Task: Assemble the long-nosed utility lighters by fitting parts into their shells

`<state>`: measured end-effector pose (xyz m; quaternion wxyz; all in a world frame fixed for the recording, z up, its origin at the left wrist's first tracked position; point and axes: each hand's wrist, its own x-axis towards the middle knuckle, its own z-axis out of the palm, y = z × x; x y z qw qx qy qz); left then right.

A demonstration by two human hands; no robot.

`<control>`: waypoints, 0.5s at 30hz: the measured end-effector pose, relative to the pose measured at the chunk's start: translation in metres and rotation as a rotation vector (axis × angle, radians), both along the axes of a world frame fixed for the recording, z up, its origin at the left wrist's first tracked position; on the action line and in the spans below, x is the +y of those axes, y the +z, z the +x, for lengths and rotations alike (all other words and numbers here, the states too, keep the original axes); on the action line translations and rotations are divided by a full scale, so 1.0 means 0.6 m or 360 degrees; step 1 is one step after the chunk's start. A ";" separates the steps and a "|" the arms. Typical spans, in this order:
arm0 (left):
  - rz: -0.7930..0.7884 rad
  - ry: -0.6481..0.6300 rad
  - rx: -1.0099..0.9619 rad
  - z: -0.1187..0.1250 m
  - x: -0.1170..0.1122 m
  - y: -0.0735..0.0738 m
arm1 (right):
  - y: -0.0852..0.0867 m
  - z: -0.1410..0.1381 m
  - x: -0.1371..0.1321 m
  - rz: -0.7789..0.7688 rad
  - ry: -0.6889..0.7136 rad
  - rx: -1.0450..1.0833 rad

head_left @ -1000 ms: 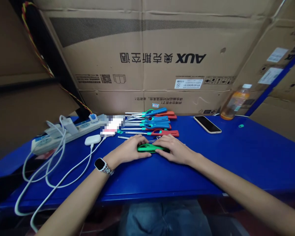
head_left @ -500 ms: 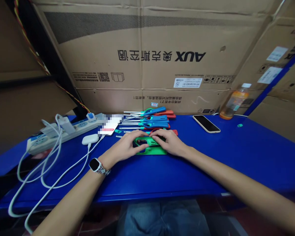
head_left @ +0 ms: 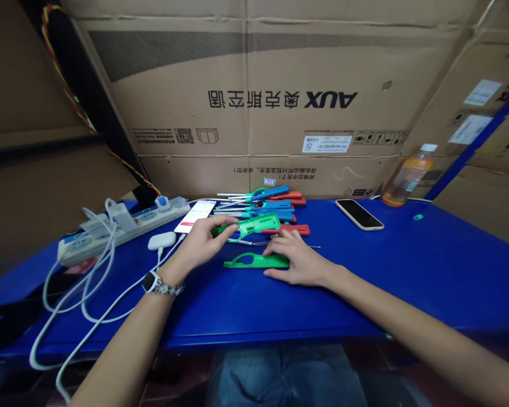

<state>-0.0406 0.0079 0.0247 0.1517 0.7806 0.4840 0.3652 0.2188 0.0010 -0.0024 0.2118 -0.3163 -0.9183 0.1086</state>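
Observation:
My left hand pinches one green lighter casing half by its left end, its hollow inner side facing me and lifted over the other lighters. Below it, a second green casing half lies flat on the blue table. My right hand has its thumb and fingers bent around the right end of that second half. A thin metal rod lies between the two halves, partly behind my right fingers. Right behind are several long-nosed lighters with blue handles, and a red-handled one.
A white phone with a lit screen, a white earbud case and a power strip with looping white cables are at left. A dark-screened phone and an orange drink bottle stand right. Cardboard walls the back.
The two green halves, close together between both hands before, are now apart. My left hand has moved left and away with one; my right stays at the other. The metal rod now shows.

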 end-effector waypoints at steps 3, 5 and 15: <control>-0.0108 -0.0097 0.0038 0.006 -0.008 0.002 | 0.002 0.007 0.015 -0.0064 -0.0049 0.0078; -0.0152 -0.0193 0.0021 0.011 -0.014 0.002 | 0.007 0.024 0.032 -0.0068 -0.0164 0.0220; -0.0249 -0.0321 0.0611 0.040 -0.025 -0.024 | 0.025 0.023 0.127 0.0142 -0.0455 0.0206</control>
